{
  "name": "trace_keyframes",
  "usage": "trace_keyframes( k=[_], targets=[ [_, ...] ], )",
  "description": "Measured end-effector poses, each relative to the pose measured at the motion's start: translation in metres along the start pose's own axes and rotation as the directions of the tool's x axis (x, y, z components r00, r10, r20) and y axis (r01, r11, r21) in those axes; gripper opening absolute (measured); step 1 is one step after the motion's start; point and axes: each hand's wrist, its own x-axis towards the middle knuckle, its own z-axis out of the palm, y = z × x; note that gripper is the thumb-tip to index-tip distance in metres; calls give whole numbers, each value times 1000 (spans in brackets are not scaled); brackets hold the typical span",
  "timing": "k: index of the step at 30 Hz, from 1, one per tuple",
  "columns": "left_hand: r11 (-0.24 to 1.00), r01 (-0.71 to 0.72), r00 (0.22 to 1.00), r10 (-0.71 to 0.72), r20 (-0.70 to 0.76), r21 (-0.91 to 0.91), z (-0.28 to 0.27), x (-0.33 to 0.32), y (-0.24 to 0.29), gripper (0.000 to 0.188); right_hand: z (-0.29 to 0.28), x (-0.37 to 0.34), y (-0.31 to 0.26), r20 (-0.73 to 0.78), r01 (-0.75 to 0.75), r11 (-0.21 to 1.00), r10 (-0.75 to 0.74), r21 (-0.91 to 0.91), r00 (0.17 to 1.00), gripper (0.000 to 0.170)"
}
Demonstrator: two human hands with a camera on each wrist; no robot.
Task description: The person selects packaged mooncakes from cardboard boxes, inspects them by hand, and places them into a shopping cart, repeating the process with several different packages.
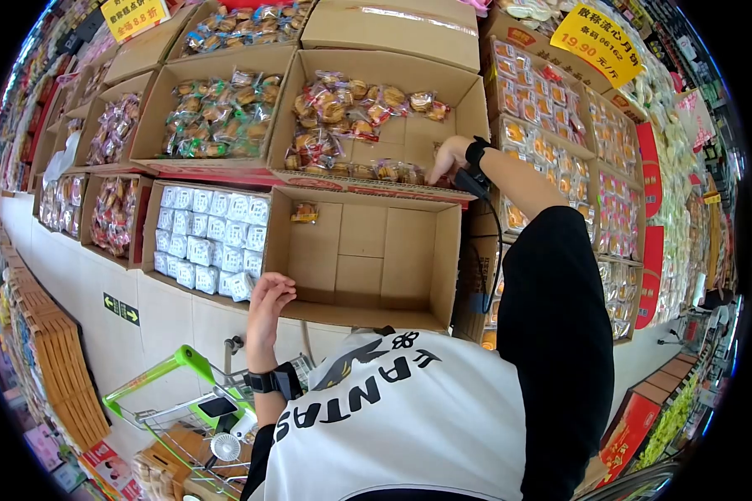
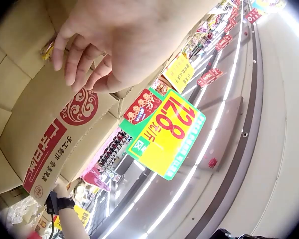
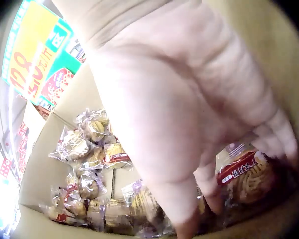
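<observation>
Over the near left edge of a mostly bare cardboard box [image 1: 361,255], my left hand [image 1: 269,313] hovers with loosely bent fingers, holding nothing. One small wrapped item [image 1: 305,213] lies in that box's far left corner. My right hand [image 1: 449,159] reaches down into the near right corner of the box behind it [image 1: 468,92]. In the right wrist view, the fingers of my right hand [image 3: 204,189] curl round a wrapped pastry [image 3: 246,177] with a red label; the fingertips are partly hidden. A row of wrapped pastries [image 1: 384,170] lines the near wall, beside my right hand.
White wrapped packs [image 1: 213,225] fill the box on the left. Green-trimmed packs [image 1: 217,117] lie in a box behind them. Trays of orange packs [image 1: 547,159] stand on the right. A shopping cart [image 1: 196,417] is at lower left. Price signs [image 2: 167,132] rise above the boxes.
</observation>
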Motion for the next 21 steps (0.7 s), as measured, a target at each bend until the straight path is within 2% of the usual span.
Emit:
trace_keyframes(
  k=[2,6,8,9,10,12,16,18,21],
  targets=[
    [1000,1,1000,-1,-6,0,-1,0,-1,9,0,-12,1,93,144,989,-140,-39,986,42],
    [1000,2,1000,-2,-26,2,-2,-2,0,9,-4,-43,-5,86,89,993,-83,-72,993,46],
    [1000,3,1000,-3,-30,2,-4,-2,0,9,-1,-60,-2,-36,237,964,-234,124,972,57],
    [1000,5,999,-5,-32,-1,-4,-2,-1,9,13,-92,-9,-26,281,959,-281,33,959,56],
    [1000,6,999,-6,-33,0,-4,-3,-1,9,13,-85,-10,-25,282,959,-281,34,959,56],
    [1000,8,999,-8,-45,-4,-3,-3,-1,9,9,-67,-14,28,273,951,-272,-147,962,54],
    [1000,10,999,-10,-46,4,-2,-3,-1,9,7,-51,-14,54,293,941,-288,-170,956,51],
    [1000,13,999,-13,-51,-2,-4,-1,-5,9,9,-47,-9,39,295,950,-292,-102,955,48],
    [1000,15,998,-15,-53,-5,-4,-1,-5,9,15,-60,-3,-12,287,953,-289,-94,957,47]
  ],
)
